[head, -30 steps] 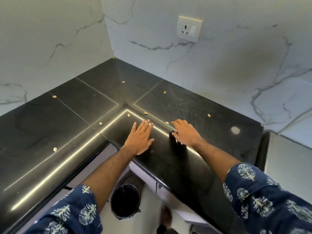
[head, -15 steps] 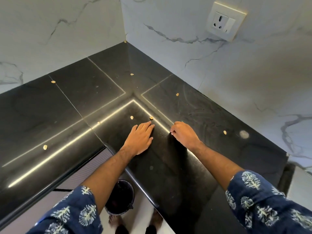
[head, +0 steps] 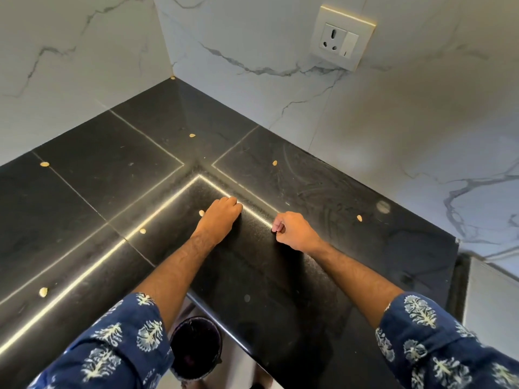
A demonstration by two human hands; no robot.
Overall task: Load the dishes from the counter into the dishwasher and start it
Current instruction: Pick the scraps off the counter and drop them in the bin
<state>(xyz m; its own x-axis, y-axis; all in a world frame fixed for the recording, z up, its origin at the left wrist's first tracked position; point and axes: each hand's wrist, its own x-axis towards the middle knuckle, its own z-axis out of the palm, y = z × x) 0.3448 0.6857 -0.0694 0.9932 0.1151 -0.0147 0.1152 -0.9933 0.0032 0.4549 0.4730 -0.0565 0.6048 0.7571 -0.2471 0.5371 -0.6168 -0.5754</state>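
1. The desk [head: 84, 209] is black and shiny, and it bends round a corner where two white walls meet.
2. The walls look like white stone with thin grey lines.
3. A plug socket [head: 341, 37] sits high on the right wall.
4. Little pale seeds lie here and there on the desk. One seed [head: 192, 135] is near the corner, one [head: 44, 164] is far to the left, one [head: 43, 291] is by the front edge on the left, and one [head: 359, 218] is off to the right.
5. The left hand [head: 220, 217] rests on the desk with its back up. Its fingers [head: 231, 203] are curled under at the tips. I cannot tell if they hold anything.
6. A seed [head: 201, 212] lies just beside that hand, on its left side.
7. The right hand [head: 295, 231] is near the left hand, but they do not touch. Its fingers [head: 278, 226] are bunched close together in a pinch, just over the desk. What they pinch is too small to see.
8. Both arms wear blue sleeves [head: 449, 346] with white leaf shapes.
9. A dark round bin [head: 195, 349] stands on the floor below the desk's edge, between the arms.
10. No dishes and no dishwasher show in this view, so I cannot say where they are.
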